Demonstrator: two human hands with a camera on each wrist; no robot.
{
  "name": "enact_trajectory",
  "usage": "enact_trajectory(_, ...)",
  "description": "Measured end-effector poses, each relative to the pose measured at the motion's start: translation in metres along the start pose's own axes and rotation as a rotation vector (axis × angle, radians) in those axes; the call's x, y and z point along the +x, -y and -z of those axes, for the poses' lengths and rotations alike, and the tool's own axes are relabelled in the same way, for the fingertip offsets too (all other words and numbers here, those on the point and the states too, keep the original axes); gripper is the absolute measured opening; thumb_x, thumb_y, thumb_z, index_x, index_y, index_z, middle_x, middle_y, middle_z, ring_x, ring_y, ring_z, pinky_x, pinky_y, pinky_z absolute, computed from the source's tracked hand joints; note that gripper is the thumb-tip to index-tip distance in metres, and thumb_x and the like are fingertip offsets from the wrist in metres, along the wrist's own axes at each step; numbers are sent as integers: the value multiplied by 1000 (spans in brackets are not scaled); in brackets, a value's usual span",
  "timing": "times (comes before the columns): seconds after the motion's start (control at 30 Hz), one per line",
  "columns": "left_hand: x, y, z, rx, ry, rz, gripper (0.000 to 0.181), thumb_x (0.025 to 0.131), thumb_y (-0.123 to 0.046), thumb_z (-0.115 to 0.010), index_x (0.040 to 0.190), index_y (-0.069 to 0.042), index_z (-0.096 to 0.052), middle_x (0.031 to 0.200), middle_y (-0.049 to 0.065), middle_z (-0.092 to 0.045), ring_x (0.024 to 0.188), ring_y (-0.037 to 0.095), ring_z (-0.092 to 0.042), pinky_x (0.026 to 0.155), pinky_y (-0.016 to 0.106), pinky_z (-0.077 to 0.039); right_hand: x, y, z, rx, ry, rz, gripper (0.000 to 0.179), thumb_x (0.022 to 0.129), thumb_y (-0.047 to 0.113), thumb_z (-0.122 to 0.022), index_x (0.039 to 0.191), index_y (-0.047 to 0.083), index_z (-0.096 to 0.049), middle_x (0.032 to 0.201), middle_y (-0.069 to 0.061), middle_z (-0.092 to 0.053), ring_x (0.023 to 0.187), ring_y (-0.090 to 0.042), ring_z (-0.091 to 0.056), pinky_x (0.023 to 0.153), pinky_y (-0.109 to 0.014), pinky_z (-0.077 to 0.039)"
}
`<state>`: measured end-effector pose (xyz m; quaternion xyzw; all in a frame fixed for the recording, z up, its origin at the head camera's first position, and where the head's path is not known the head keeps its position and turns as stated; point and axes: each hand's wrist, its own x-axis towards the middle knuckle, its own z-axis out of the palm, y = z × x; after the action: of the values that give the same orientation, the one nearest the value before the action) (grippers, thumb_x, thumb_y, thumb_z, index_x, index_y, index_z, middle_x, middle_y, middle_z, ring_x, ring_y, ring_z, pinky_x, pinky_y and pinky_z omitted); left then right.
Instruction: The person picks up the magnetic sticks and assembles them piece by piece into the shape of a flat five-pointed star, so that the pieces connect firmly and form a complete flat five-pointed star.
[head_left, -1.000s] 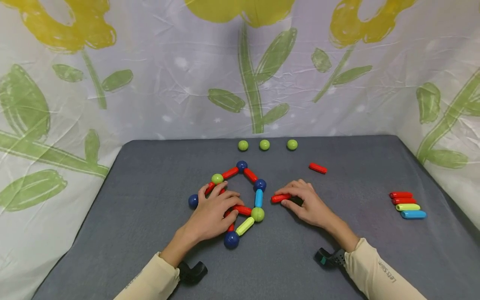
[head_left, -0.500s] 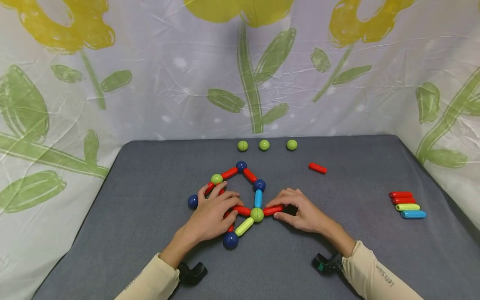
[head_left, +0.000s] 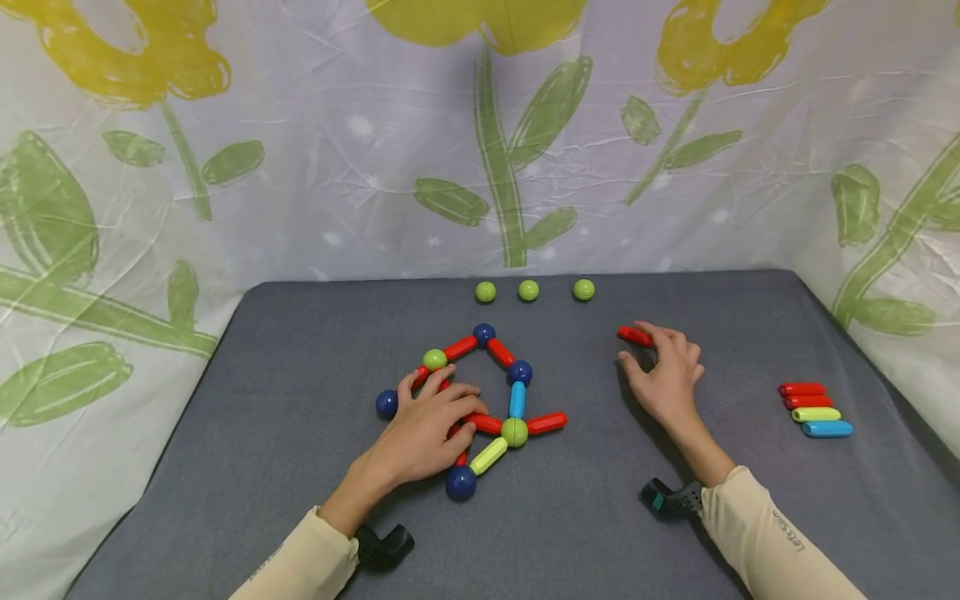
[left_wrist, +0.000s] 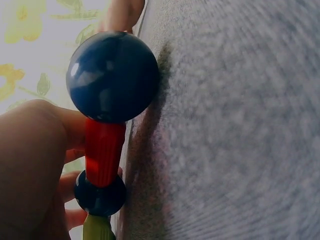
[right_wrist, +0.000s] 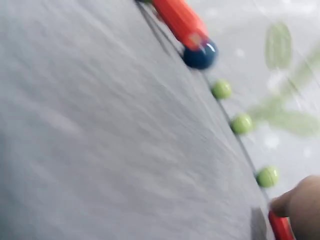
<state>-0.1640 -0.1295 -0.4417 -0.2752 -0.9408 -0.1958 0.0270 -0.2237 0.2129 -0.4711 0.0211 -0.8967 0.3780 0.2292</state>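
On the grey table sits a frame of balls and rods, like a magnetic building set. My left hand lies over its left part, thumb and fingertips on either side of a red rod. Its thumb hides part of the frame. A red rod sticks out rightward from the green ball. My right hand reaches to a loose red rod, fingertips at its right end and thumb apart from it. In the left wrist view a blue ball joins a red rod.
Three green balls stand in a row at the table's back edge. Several rods, red, yellow-green and blue, lie side by side at the right. A cloth printed with flowers hangs behind the table.
My right hand brought a red rod left to the green ball, let go of it there, then moved up and right to the loose red rod. The left hand has stayed put.
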Motion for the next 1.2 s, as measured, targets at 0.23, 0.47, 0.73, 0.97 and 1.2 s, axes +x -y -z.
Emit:
enact_trajectory(0.23, -1, 1, 1, -15, 11, -2, 22, 99, -21, -57, 111, -31, -72, 136, -2, -66, 150, 38, -34, 115, 68, -8, 5, -14, 8, -111, 64, 2, 43, 95, 18, -71, 134, 0, -63, 133, -29, -54, 119, -52, -36, 90, -66, -15)
enact_trajectory(0.47, -1, 2, -1, -9, 5, -5, 19, 98, -24, -59, 110, -31, -72, 135, -2, -66, 149, 39, -35, 115, 68, -8, 2, -13, 2, -76, 85, 87, 23, 91, 16, -76, 109, 2, -76, 106, -23, -65, 98, -40, -44, 85, -59, -17)
enact_trajectory(0.73, -1, 1, -1, -2, 3, -4, 16, 98, -26, -60, 107, -32, -72, 135, -2, -66, 149, 39, -35, 114, 68, -8, -5, 3, -6, 69, 244, 214, 18, 84, 14, -83, 102, 10, -80, 91, -7, -74, 83, -19, -48, 78, -39, -18)
enact_trajectory(0.97, -1, -2, -2, -2, 11, -19, 16, 99, -27, -60, 108, -33, -72, 135, -2, -66, 149, 38, -36, 114, 69, -9, -19, 23, -16, 201, 361, 230, 17, 86, 15, -82, 102, 15, -80, 86, 3, -72, 82, -15, -49, 82, -39, -20)
enact_trajectory(1.2, -1, -4, -3, -24, 21, -27, 17, 99, -27, -59, 108, -33, -71, 135, -3, -65, 149, 37, -36, 115, 67, -7, -26, 31, -19, 227, 419, 261, 18, 87, 16, -81, 105, 16, -80, 84, 8, -70, 81, -13, -51, 81, -38, -22)
